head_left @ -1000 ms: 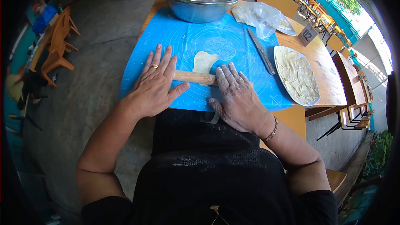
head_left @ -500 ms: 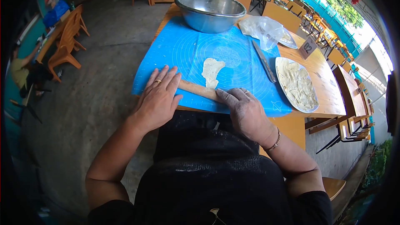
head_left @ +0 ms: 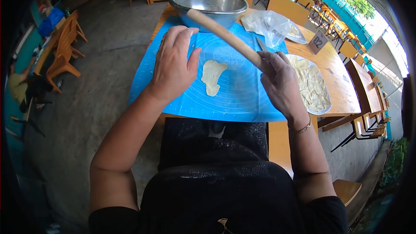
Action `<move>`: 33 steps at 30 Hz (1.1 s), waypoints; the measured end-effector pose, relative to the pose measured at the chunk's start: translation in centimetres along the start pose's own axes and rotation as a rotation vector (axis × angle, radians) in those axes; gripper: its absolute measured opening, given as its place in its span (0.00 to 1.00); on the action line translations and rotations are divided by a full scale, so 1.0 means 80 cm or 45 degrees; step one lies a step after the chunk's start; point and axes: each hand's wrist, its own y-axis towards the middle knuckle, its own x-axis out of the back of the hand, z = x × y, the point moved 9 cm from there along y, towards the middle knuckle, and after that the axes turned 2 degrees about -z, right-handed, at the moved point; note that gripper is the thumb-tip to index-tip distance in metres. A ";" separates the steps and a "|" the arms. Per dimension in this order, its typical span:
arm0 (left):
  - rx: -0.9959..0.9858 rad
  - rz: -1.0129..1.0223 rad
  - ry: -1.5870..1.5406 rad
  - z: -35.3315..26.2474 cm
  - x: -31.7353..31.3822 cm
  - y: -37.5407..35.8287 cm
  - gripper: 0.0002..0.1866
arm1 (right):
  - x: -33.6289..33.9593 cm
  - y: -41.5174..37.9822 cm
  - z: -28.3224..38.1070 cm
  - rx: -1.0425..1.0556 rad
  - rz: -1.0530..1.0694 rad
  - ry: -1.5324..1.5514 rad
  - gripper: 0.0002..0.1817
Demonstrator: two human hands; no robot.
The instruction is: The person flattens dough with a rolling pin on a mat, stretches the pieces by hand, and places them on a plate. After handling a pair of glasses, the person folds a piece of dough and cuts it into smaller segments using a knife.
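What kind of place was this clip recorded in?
Probably an open-air eatery or canteen. Rows of wooden tables and chairs run into the distance, a table number sign reads 02, and dough lies on a blue mat beside a steel bowl.

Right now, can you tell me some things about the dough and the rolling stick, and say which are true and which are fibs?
1. The right hand holds the rolling pin up off the mat. True.
2. The flat piece of dough lies on a red mat. False: it lies on the blue mat.
3. The left hand is pressing on the dough. False: it is open beside the dough, not touching it.
4. A metal bowl stands at the far end of the mat. True.
5. The plate on the right is bare. False: it holds pale dough pieces.
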 end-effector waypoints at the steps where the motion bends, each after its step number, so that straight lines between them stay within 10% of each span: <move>1: 0.004 0.013 -0.003 0.002 -0.009 -0.002 0.19 | 0.000 0.000 -0.011 -0.071 -0.013 0.031 0.22; 9: 0.178 0.804 0.080 0.034 -0.105 -0.040 0.16 | -0.045 -0.002 -0.050 -0.039 0.069 -0.125 0.21; 19: 0.207 0.961 0.115 0.043 -0.143 -0.020 0.11 | -0.073 -0.004 -0.056 0.080 -0.047 -0.393 0.24; 24: 0.678 1.100 -0.100 0.069 -0.152 -0.025 0.06 | -0.073 -0.003 -0.056 0.138 -0.041 -0.342 0.24; 33: 0.372 0.913 -0.265 0.053 -0.144 -0.013 0.06 | -0.075 0.010 -0.068 0.059 0.051 -0.221 0.26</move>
